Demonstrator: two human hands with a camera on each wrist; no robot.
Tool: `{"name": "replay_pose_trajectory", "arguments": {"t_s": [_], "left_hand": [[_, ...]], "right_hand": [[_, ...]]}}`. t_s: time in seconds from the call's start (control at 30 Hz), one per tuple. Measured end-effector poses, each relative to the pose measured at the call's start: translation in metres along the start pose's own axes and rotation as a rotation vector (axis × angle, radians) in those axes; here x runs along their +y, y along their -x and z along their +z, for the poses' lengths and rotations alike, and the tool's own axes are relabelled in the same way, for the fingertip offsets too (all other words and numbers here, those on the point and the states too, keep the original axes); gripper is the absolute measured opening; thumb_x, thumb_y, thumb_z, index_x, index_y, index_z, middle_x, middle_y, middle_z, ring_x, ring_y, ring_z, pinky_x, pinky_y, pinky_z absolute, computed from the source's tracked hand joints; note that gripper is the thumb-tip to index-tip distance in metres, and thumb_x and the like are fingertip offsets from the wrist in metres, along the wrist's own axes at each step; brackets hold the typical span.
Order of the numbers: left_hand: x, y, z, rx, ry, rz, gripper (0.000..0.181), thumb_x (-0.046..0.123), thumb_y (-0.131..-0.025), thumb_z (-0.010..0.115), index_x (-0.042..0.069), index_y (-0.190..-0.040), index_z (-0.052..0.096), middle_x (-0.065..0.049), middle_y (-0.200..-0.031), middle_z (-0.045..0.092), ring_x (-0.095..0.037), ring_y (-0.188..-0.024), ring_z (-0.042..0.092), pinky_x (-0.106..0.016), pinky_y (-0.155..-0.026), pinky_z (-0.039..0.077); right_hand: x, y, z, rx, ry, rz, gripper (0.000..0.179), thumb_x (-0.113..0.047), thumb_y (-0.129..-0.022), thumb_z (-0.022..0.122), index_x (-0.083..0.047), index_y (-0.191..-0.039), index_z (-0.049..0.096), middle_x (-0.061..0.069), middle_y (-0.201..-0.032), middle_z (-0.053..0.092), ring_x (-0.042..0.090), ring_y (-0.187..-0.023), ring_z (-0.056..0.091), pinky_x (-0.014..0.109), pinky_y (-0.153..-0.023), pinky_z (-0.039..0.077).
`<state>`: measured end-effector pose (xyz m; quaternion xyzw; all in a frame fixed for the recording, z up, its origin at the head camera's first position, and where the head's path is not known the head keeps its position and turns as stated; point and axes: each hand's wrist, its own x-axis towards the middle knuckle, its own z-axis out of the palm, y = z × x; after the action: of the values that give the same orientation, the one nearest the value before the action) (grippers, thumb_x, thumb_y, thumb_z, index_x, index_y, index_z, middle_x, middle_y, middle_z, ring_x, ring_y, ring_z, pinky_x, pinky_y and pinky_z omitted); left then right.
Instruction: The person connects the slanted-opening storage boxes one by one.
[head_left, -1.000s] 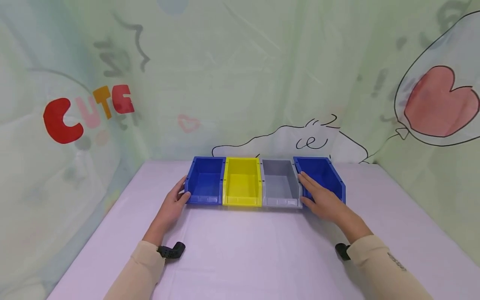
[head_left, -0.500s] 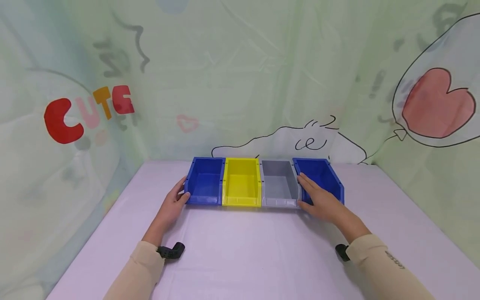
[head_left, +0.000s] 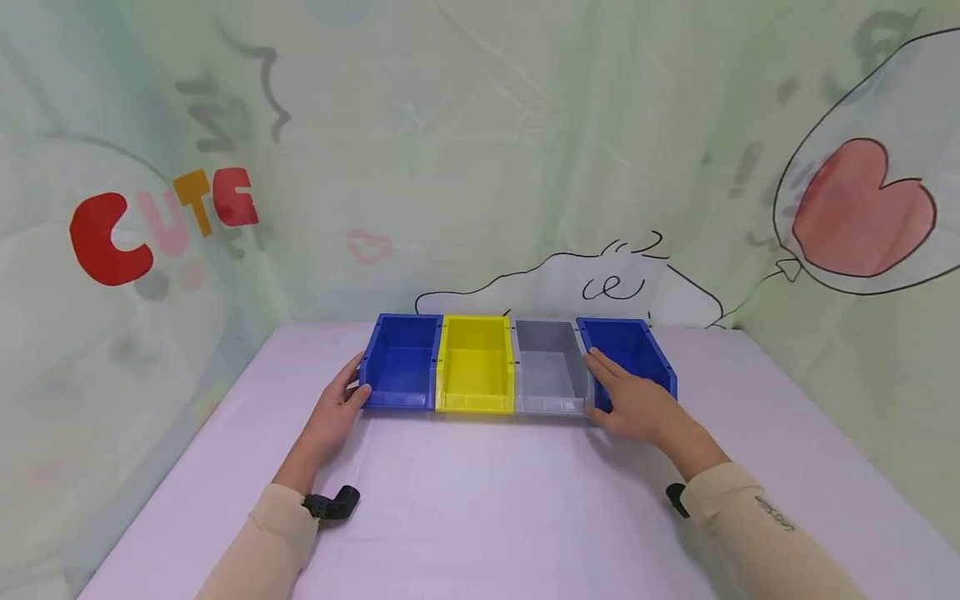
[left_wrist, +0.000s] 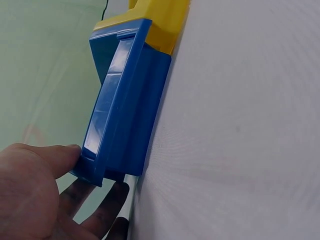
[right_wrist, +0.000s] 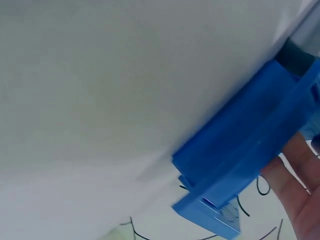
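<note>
Four storage bins would be a count too high, so several stand in a row in the head view: a blue bin (head_left: pixel 401 367) at left, a yellow bin (head_left: pixel 476 367), a grey bin (head_left: pixel 553 367), and another blue bin (head_left: pixel 633 342) at right. My left hand (head_left: pixel 332 412) touches the left blue bin's outer side, thumb at its front corner. The left wrist view shows the thumb (left_wrist: pixel 62 157) against that rim. Extended fingers of my right hand (head_left: pixel 641 407) lie along the wall between grey and right blue bins, partly covering the latter.
A pale cloth covers the table (head_left: pixel 480 500) under the bins. Right behind the row hangs a printed curtain (head_left: pixel 465 167), which also encloses both sides. Black wrist cameras sit at both cuffs.
The head view has turned slightly, shifting everything leftward in frame. My right thumb has edged left toward the grey bin's front corner. The left hand keeps its place on the blue bin.
</note>
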<state>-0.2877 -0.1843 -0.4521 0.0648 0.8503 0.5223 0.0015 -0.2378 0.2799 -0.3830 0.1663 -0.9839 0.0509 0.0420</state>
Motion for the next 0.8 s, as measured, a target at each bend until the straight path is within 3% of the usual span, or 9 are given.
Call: {"name": "replay_pose_trajectory", "arguments": {"t_s": [0.13, 0.3, 0.4, 0.53, 0.6, 0.67, 0.73, 0.8], "left_hand": [[0.002, 0.000, -0.002, -0.003, 0.009, 0.028, 0.062, 0.023, -0.112, 0.045, 0.031, -0.167, 0.018, -0.018, -0.169, 0.027, -0.045, -0.151, 0.037, -0.055, -0.123, 0.034], [0.003, 0.000, 0.006, -0.023, 0.036, 0.053, 0.062, 0.020, -0.111, 0.046, 0.025, -0.167, 0.019, -0.022, -0.167, 0.029, -0.046, -0.149, 0.039, -0.055, -0.122, 0.036], [0.003, -0.002, 0.011, -0.018, 0.046, 0.051, 0.062, 0.020, -0.111, 0.046, 0.026, -0.167, 0.020, -0.021, -0.167, 0.030, -0.045, -0.149, 0.039, -0.054, -0.122, 0.036], [0.003, -0.005, 0.014, -0.009, 0.042, 0.062, 0.061, 0.019, -0.111, 0.046, 0.026, -0.167, 0.021, -0.021, -0.167, 0.031, -0.045, -0.149, 0.040, -0.055, -0.122, 0.036], [0.003, -0.006, 0.015, -0.006, 0.033, 0.053, 0.062, 0.019, -0.111, 0.047, 0.026, -0.167, 0.021, -0.021, -0.166, 0.032, -0.045, -0.147, 0.042, -0.056, -0.121, 0.037], [0.004, -0.005, 0.016, -0.008, 0.023, 0.038, 0.062, 0.018, -0.111, 0.048, 0.025, -0.167, 0.021, -0.022, -0.166, 0.032, -0.045, -0.147, 0.043, -0.056, -0.121, 0.038], [0.005, -0.004, 0.016, 0.000, 0.006, 0.025, 0.063, 0.018, -0.110, 0.049, 0.023, -0.167, 0.022, -0.022, -0.166, 0.032, -0.045, -0.147, 0.042, -0.056, -0.121, 0.038], [0.007, -0.003, 0.016, 0.018, -0.036, 0.034, 0.064, 0.018, -0.109, 0.049, 0.018, -0.166, 0.021, -0.024, -0.166, 0.030, -0.047, -0.148, 0.040, -0.059, -0.121, 0.036]], "right_hand": [[-0.003, -0.005, -0.005, -0.007, 0.049, 0.011, 0.081, -0.042, -0.096, 0.063, 0.000, -0.159, 0.035, 0.022, -0.166, 0.033, 0.036, -0.086, 0.073, 0.046, -0.066, 0.057], [0.000, -0.004, -0.009, -0.016, 0.057, 0.013, 0.078, -0.044, -0.098, 0.060, 0.003, -0.157, 0.038, 0.024, -0.163, 0.037, 0.042, -0.101, 0.072, 0.050, -0.073, 0.058], [0.004, -0.002, -0.007, -0.030, 0.043, 0.021, 0.078, -0.045, -0.099, 0.058, 0.002, -0.158, 0.037, 0.024, -0.164, 0.035, 0.041, -0.098, 0.073, 0.045, -0.067, 0.056], [0.010, 0.002, 0.001, -0.042, -0.023, 0.048, 0.082, -0.049, -0.100, 0.059, -0.002, -0.162, 0.030, 0.021, -0.169, 0.026, 0.034, -0.082, 0.072, 0.037, -0.056, 0.050], [0.011, 0.004, 0.006, -0.029, -0.061, 0.058, 0.084, -0.051, -0.101, 0.059, -0.004, -0.163, 0.027, 0.021, -0.170, 0.023, 0.039, -0.090, 0.073, 0.043, -0.065, 0.056], [0.012, 0.007, 0.010, -0.010, -0.099, 0.063, 0.086, -0.051, -0.100, 0.060, -0.006, -0.164, 0.025, 0.022, -0.170, 0.022, 0.048, -0.108, 0.069, 0.054, -0.082, 0.059], [0.012, 0.009, 0.012, 0.021, -0.122, 0.058, 0.086, -0.051, -0.101, 0.060, -0.005, -0.164, 0.025, 0.024, -0.169, 0.023, 0.055, -0.128, 0.057, 0.065, -0.100, 0.051], [0.010, 0.011, 0.011, 0.048, -0.137, 0.061, 0.085, -0.050, -0.101, 0.061, -0.005, -0.164, 0.025, 0.026, -0.168, 0.024, 0.057, -0.143, 0.039, 0.071, -0.110, 0.040]]}}
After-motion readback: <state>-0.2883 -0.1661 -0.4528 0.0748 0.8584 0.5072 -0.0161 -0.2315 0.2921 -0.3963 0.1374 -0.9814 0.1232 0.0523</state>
